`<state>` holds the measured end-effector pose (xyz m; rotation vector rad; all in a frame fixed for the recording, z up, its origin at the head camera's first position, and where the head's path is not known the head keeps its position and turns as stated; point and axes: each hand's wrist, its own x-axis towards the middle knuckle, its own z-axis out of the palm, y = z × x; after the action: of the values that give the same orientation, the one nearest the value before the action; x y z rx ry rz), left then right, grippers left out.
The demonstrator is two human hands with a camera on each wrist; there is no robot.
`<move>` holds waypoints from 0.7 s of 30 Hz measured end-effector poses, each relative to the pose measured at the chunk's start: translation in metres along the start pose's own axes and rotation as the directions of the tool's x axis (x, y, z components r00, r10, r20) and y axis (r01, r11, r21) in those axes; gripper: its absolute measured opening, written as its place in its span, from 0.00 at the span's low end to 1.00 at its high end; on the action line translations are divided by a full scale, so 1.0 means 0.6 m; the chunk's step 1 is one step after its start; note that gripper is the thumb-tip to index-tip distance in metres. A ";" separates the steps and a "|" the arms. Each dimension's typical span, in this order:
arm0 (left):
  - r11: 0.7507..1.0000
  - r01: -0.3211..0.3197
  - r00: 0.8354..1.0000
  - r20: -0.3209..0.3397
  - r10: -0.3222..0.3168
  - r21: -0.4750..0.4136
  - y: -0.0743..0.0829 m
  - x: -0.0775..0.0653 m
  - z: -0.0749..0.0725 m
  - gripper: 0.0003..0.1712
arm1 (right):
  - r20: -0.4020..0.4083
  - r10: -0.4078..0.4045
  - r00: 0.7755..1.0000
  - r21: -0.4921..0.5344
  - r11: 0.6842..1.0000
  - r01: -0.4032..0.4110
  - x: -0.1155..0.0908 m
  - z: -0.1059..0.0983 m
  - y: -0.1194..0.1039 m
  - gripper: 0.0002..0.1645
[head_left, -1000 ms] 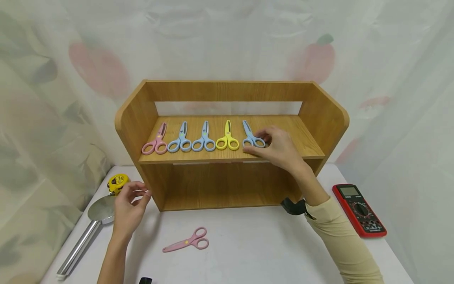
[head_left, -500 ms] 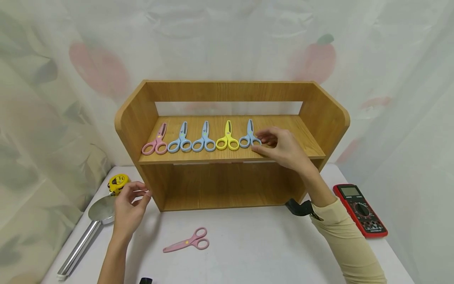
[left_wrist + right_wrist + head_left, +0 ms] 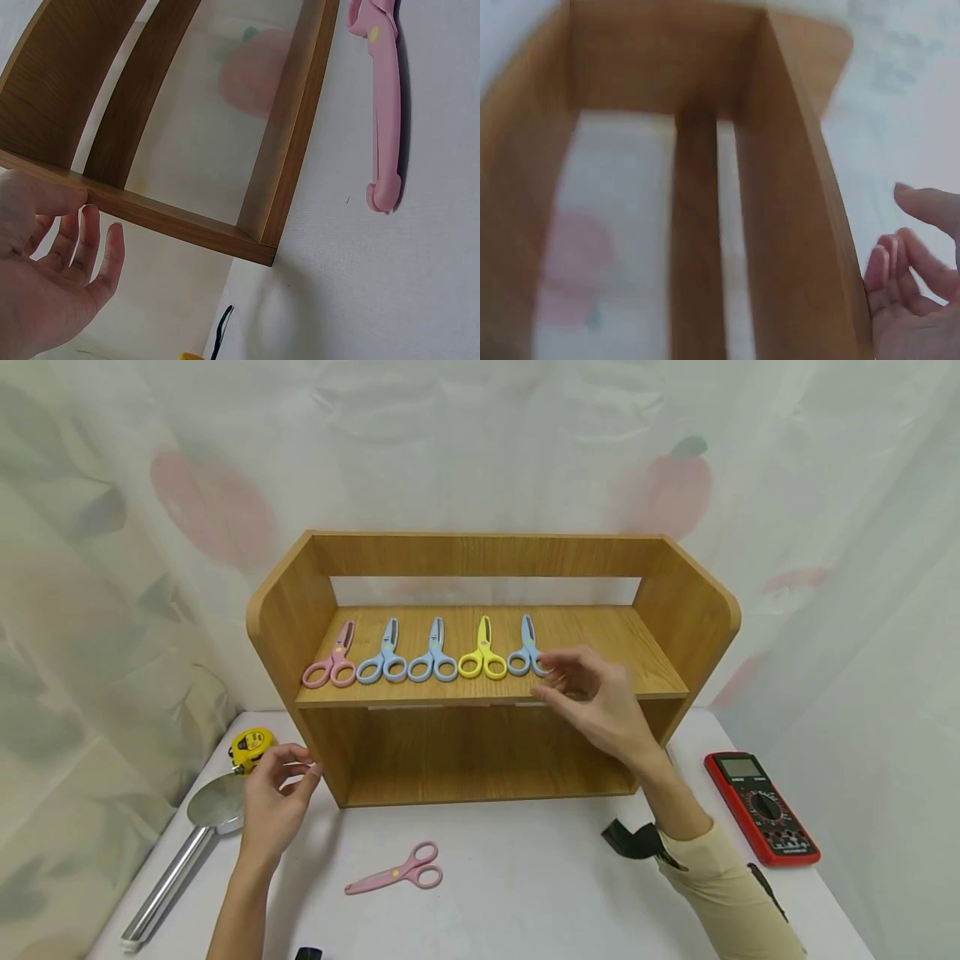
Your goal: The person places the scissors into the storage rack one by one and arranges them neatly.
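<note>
In the head view, a row of scissors lies on the upper board of the wooden shelf point(image 3: 480, 690): pink scissors point(image 3: 337, 658), two blue pairs, yellow scissors point(image 3: 482, 652), then the rightmost blue scissors point(image 3: 528, 647). Just right of that last pair is my right hand point(image 3: 600, 697), thumb and fingers apart, overlapping one handle loop. The right wrist view shows this hand point(image 3: 915, 277) holding nothing. My left hand point(image 3: 273, 793) is at the shelf's left side; in the left wrist view its thumb touches the panel edge point(image 3: 172, 219), fingers loosely bent. Other pink scissors point(image 3: 397, 869) lie on the table.
A yellow tape measure point(image 3: 251, 745) and a metal strainer-like tool with a long handle point(image 3: 168, 885) lie left of the shelf. To the right is a red multimeter point(image 3: 763, 810). A curtain hangs behind the shelf.
My right hand turned the rightmost blue scissors upright and shifted them toward the yellow pair, then let go and drew back slightly. The left hand stayed in place.
</note>
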<state>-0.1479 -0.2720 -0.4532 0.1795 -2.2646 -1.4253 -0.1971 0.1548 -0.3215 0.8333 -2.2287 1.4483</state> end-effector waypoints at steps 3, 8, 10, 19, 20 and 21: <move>1.000 -0.001 1.000 0.001 0.001 0.002 -0.001 0.000 -0.001 0.18 | 0.030 -0.094 0.995 0.087 0.992 0.092 -0.041 0.039 0.003 0.22; 1.000 -0.002 1.000 0.002 0.002 -0.004 -0.001 0.001 0.000 0.18 | 0.249 -0.085 0.965 0.075 0.995 0.068 -0.097 0.118 0.024 0.21; 1.000 -0.004 1.000 0.001 0.004 -0.009 -0.002 0.001 0.000 0.18 | 0.372 -0.017 0.928 0.050 0.999 -0.001 -0.114 0.152 0.037 0.22; 1.000 -0.009 1.000 0.008 0.009 0.001 -0.001 0.000 -0.001 0.18 | 0.772 0.070 0.631 -0.135 0.989 0.055 -0.153 0.291 0.098 0.36; 1.000 -0.005 1.000 0.007 0.005 0.001 0.000 0.000 -0.001 0.18 | 0.788 0.055 0.613 -0.136 0.987 0.086 -0.154 0.301 0.103 0.37; 1.000 -0.004 1.000 0.009 0.004 0.001 -0.001 0.000 -0.001 0.18 | 0.800 0.039 0.598 -0.138 0.983 0.120 -0.154 0.310 0.106 0.37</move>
<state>-0.1478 -0.2725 -0.4535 0.1700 -2.2718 -1.4252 -0.1636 0.0309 -0.4966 1.7260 -2.8655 0.8723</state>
